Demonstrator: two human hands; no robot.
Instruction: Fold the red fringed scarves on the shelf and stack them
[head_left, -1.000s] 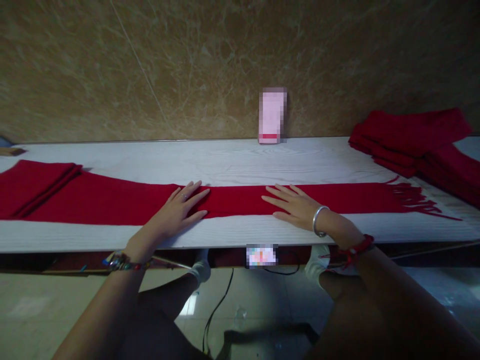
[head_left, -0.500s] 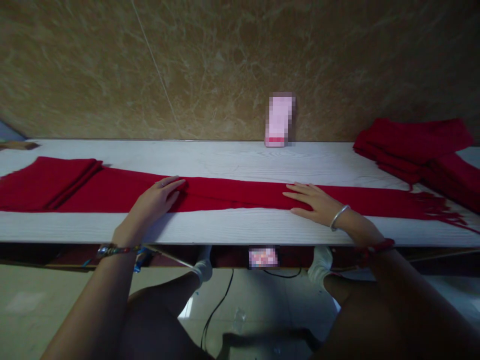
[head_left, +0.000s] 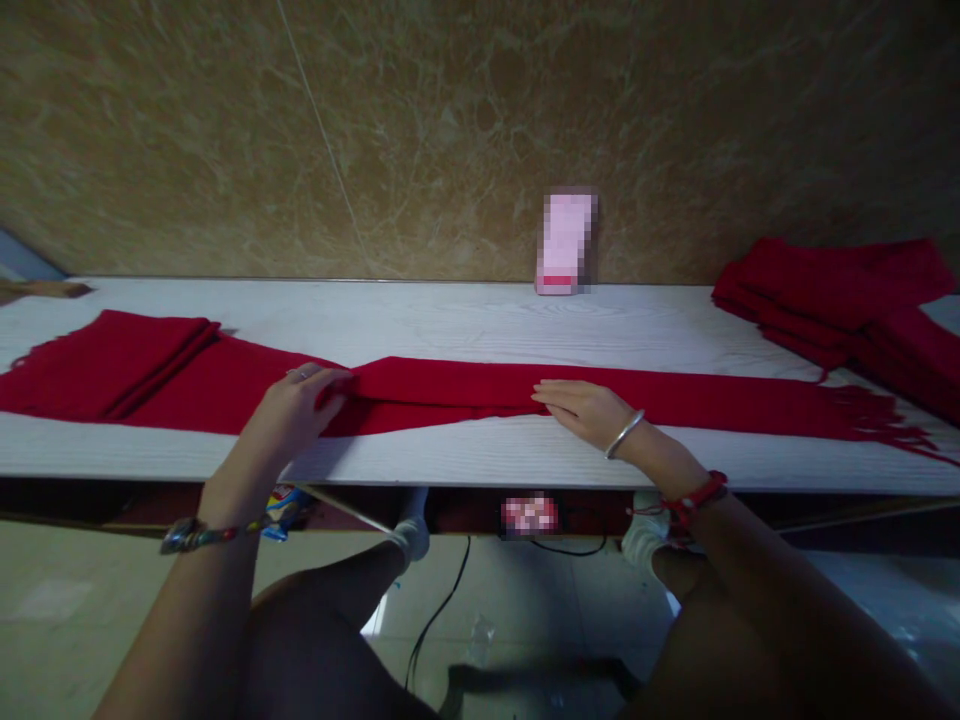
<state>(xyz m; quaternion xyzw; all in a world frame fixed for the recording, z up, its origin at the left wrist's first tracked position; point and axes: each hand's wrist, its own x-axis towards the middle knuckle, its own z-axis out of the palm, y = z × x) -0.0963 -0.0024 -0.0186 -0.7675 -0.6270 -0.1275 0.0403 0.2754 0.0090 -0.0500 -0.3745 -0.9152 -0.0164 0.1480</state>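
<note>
A long red scarf (head_left: 450, 385) lies lengthwise along the white wood-grain tabletop, with fringe at its right end. Its left part is doubled over into a thicker stack (head_left: 150, 350). My left hand (head_left: 300, 400) is closed, its thumb and fingers pinching the folded layer left of the middle, where the edge is pulled askew. My right hand (head_left: 585, 410) rests on the scarf's near edge right of the middle, fingers stretched out flat and close together. Between the two hands a fold line runs along the cloth, its lower layer showing below.
A heap of red cloth (head_left: 832, 300) sits at the back right. A pink blurred box-like item (head_left: 566, 245) leans on the brown marbled wall (head_left: 420, 130). A wooden piece (head_left: 45, 289) is at the far left. Below the front edge are a blurred item (head_left: 529, 515) and a cable (head_left: 442, 610).
My left hand has closed on the scarf and drawn its upper layer left and toward me, skewing the edge. My right hand has slid left along the cloth.
</note>
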